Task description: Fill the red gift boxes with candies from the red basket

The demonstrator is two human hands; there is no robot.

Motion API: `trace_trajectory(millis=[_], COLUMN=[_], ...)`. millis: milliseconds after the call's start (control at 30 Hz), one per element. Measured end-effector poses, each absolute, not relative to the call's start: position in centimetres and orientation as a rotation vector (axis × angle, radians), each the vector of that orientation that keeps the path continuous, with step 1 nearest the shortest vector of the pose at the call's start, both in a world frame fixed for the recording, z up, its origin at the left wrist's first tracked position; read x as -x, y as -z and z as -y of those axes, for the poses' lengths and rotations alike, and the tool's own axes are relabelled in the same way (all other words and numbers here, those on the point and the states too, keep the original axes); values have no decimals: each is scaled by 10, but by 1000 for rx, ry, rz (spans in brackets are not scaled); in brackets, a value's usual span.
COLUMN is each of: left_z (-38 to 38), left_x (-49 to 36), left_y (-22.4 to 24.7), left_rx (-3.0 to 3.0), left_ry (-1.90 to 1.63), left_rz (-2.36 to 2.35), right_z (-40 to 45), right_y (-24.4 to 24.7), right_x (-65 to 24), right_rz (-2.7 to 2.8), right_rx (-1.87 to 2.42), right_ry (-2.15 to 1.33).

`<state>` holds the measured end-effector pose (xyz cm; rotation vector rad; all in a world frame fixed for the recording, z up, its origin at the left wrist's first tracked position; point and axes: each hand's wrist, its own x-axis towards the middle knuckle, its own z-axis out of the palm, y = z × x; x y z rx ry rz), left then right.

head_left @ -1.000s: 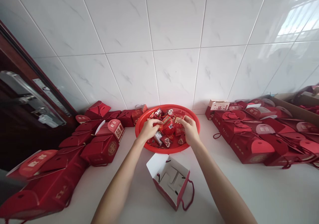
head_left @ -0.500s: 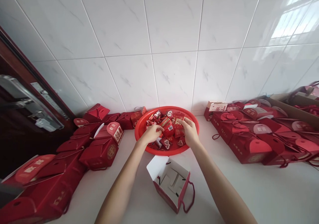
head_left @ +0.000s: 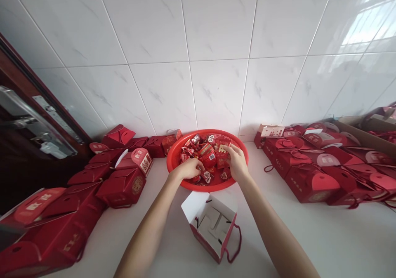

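A red oval plastic basket (head_left: 173, 168) holds several wrapped candies (head_left: 206, 176) in red, some with white heart-shaped labels. My left hand (head_left: 189, 169) reaches over its front left side, fingers curled down among the candies; what they grip, if anything, is hidden. On the right side, my right hand (head_left: 237, 161) pinches a red packet with gold print (head_left: 223, 148) between thumb and fingers. Between my forearms stands an open red gift box (head_left: 206, 243), its white inside bare and its lid flap raised. A dark red cord handle (head_left: 237, 249) loops from its right side.
Closed red gift boxes (head_left: 122, 187) stand in rows at the left, near a dark door with a metal handle (head_left: 46, 135). More red boxes (head_left: 309, 183) crowd the right, before a cardboard carton (head_left: 365, 131). White tiles (head_left: 216, 92) rise behind the basket.
My left hand has moved slightly down and toward the basket's front, its fingers now lower among the candies. My right hand stays at the gold-printed packet. The view has shifted slightly.
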<state>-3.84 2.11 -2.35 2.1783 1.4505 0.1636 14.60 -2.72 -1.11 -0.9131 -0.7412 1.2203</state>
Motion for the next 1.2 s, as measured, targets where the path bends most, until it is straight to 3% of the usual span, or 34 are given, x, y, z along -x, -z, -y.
trace_trajectory(millis=[767, 1200], left_z=[-18, -27], left_x=[26, 22], left_y=[11, 10], left_rx=[-2360, -2311], left_ry=[228, 28], left_rz=[-1171, -1116], right_z=[28, 28], right_y=[12, 11], right_x=[-147, -147], right_rz=[723, 672], right_rx=[864, 865], right_ry=[-1202, -1186])
